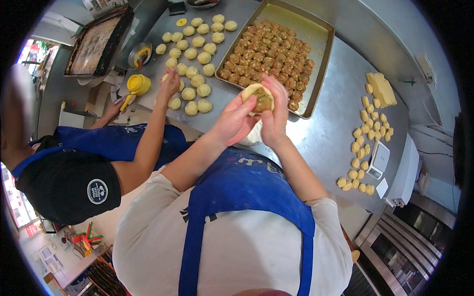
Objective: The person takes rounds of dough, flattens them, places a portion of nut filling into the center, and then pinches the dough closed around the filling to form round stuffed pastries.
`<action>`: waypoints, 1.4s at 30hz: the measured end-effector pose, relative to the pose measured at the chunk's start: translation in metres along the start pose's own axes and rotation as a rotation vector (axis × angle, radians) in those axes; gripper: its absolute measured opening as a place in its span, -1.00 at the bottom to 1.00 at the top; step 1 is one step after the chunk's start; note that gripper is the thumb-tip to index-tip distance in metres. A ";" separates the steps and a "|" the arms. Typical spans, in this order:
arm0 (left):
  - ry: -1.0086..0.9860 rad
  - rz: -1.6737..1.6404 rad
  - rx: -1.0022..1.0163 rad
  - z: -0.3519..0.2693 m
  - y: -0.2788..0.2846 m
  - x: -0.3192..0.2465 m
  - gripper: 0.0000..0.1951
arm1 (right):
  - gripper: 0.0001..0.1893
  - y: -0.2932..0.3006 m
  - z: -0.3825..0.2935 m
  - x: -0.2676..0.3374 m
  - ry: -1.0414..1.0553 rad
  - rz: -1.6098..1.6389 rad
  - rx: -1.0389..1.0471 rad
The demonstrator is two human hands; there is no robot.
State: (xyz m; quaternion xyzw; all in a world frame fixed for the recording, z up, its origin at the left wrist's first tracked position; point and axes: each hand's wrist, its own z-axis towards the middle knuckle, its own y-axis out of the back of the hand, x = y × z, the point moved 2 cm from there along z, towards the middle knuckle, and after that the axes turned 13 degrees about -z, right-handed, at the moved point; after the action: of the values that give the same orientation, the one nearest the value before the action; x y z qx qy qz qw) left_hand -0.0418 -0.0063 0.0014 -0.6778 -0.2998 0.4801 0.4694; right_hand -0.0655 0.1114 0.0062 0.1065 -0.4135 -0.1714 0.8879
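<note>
Between my two hands is a round of pale dough (252, 89) cupped about a brown ball of filling (263, 100), whose top still shows. My left hand (237, 118) supports it from the left, the thumb pressing on the filling. From the right, my right hand (275, 113) curls its fingers around the dough's edge. Just beyond them lies a metal baking tray (318, 48) with many filling balls (270, 51) in tight rows. Partly hidden under my hands is a white mound or bowl (252, 135), perhaps flour.
Rounded dough balls (190, 53) lie at the left, where a co-worker's hand (170, 87) touches one; their other hand holds a yellow cup (139, 84). A glass bowl (140, 55) stands beyond. At right are dough pieces (364, 127), a dough block (381, 90) and a digital scale (379, 159).
</note>
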 end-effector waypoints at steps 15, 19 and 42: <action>-0.024 0.269 -0.102 -0.009 -0.013 -0.001 -0.58 | -0.61 0.005 0.013 -0.006 0.056 -0.050 0.254; -0.071 0.098 -0.019 -0.004 -0.026 0.001 -0.51 | -0.60 0.002 0.012 -0.005 0.065 0.036 0.078; -0.073 0.131 -0.063 -0.002 -0.024 0.003 -0.41 | -0.67 -0.002 0.019 -0.001 0.132 0.005 0.043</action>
State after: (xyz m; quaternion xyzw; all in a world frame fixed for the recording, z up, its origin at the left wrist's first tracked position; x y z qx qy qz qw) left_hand -0.0379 0.0045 0.0232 -0.6926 -0.2865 0.5244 0.4041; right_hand -0.0812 0.1088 0.0173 0.1357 -0.3581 -0.1529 0.9110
